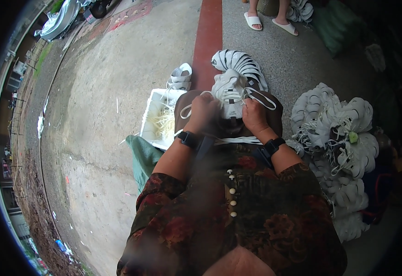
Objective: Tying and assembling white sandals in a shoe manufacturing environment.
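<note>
On my brown-covered lap lies a white mesh shoe upper (229,87) with a pale shoelace (267,102) threaded through its eyelets. At its right side, my right hand (254,115) is closed with fingers pinched on the lace, and a loop of lace stands out above it. My left hand (204,112), smeared by motion, is closed at the left side of the upper. A lace loop bends out beside it, and the fingertips are partly hidden. Several white laces (240,140) lie across my lap between my wrists.
A white box (146,120) of cream laces stands at left, beside a green cloth (143,161). Stacked white uppers (242,64) lie beyond my lap. More uppers (332,124) are piled at right. Another person's feet in white slippers (254,21) show at the far side.
</note>
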A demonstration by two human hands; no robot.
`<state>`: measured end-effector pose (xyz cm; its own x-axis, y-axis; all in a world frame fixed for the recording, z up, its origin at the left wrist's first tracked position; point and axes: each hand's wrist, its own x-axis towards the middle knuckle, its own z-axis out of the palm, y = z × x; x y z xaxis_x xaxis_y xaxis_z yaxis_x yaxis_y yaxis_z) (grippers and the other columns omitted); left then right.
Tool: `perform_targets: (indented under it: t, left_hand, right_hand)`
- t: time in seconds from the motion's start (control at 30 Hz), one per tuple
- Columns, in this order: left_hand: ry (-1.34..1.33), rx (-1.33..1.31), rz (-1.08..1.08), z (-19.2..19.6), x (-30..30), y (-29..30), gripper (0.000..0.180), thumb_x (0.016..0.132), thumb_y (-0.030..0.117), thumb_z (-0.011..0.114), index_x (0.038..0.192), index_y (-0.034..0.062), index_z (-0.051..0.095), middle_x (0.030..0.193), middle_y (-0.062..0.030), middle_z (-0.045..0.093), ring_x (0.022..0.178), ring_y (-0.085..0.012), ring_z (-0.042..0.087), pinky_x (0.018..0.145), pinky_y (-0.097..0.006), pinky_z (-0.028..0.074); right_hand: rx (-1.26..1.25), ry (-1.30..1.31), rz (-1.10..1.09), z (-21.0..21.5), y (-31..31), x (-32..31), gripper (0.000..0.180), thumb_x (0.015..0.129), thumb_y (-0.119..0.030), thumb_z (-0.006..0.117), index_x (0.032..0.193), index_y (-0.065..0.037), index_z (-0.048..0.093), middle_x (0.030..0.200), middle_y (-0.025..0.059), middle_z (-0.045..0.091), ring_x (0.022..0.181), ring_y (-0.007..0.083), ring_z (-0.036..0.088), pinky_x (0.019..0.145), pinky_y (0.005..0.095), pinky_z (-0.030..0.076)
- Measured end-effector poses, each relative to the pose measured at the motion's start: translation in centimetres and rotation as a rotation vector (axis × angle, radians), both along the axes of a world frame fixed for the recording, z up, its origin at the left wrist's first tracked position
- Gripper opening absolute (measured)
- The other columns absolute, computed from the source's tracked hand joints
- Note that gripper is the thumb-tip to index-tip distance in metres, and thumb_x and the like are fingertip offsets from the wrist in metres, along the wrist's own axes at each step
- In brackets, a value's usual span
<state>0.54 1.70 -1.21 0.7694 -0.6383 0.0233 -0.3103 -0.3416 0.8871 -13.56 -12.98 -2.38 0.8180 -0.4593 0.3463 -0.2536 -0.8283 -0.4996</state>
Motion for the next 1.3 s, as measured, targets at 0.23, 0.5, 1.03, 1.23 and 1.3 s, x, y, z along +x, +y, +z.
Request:
perform_targets:
  t: [0.23, 0.5, 1.03, 1.23, 1.3]
  left_hand:
    - [-0.386, 0.110, -0.179, 0.8, 0.1, -0.2, 0.016, 0.073, 0.015, 0.066, 0.072, -0.0006, 0.063, 0.064, -0.0172, 0.062, 0.058, -0.0242, 0.061, 0.058, -0.033, 0.047]
    - [-0.564, 0.208, -0.140, 0.0, -1.8, 0.0, 0.015, 0.076, 0.017, 0.063, 0.073, 0.0024, 0.059, 0.074, -0.0176, 0.060, 0.070, -0.0344, 0.061, 0.062, -0.043, 0.048]
    - [-0.405, 0.255, -0.131, 1.1, -1.5, 0.4, 0.013, 0.077, 0.009, 0.053, 0.075, 0.0019, 0.063, 0.075, -0.0228, 0.061, 0.074, -0.0409, 0.060, 0.065, -0.046, 0.047]
    - [-0.331, 0.243, -0.159, 1.4, -1.3, 0.5, 0.013, 0.076, 0.008, 0.053, 0.075, 0.0000, 0.064, 0.075, -0.0249, 0.060, 0.076, -0.0419, 0.059, 0.067, -0.046, 0.047]
    - [-0.337, 0.186, -0.162, 1.1, -1.2, 0.4, 0.014, 0.076, 0.011, 0.056, 0.074, -0.0008, 0.064, 0.075, -0.0243, 0.061, 0.075, -0.0410, 0.060, 0.068, -0.045, 0.048]
  right_hand:
    - [-0.080, -0.080, 0.048, 3.0, 1.2, 0.1, 0.006, 0.076, -0.005, 0.058, 0.074, -0.002, 0.053, 0.072, 0.0164, 0.054, 0.066, 0.0362, 0.056, 0.058, 0.0452, 0.045]
    - [0.024, -0.095, 0.325, 1.4, 2.0, 3.3, 0.002, 0.074, -0.005, 0.054, 0.073, -0.004, 0.055, 0.075, 0.0172, 0.054, 0.073, 0.0367, 0.055, 0.065, 0.0449, 0.046]
    - [-0.266, 0.062, 0.240, 0.6, 3.4, 4.6, 0.007, 0.076, -0.007, 0.052, 0.077, -0.003, 0.057, 0.078, 0.0187, 0.057, 0.068, 0.0339, 0.061, 0.059, 0.0417, 0.051]
    - [-0.301, 0.067, 0.253, 0.5, 3.3, 4.7, 0.007, 0.076, -0.008, 0.052, 0.078, -0.003, 0.057, 0.077, 0.0191, 0.057, 0.066, 0.0337, 0.061, 0.058, 0.0411, 0.051]
    - [-0.284, 0.029, 0.298, 0.8, 3.0, 4.6, 0.006, 0.076, -0.008, 0.052, 0.077, -0.004, 0.057, 0.075, 0.0186, 0.056, 0.065, 0.0337, 0.061, 0.057, 0.0411, 0.051]
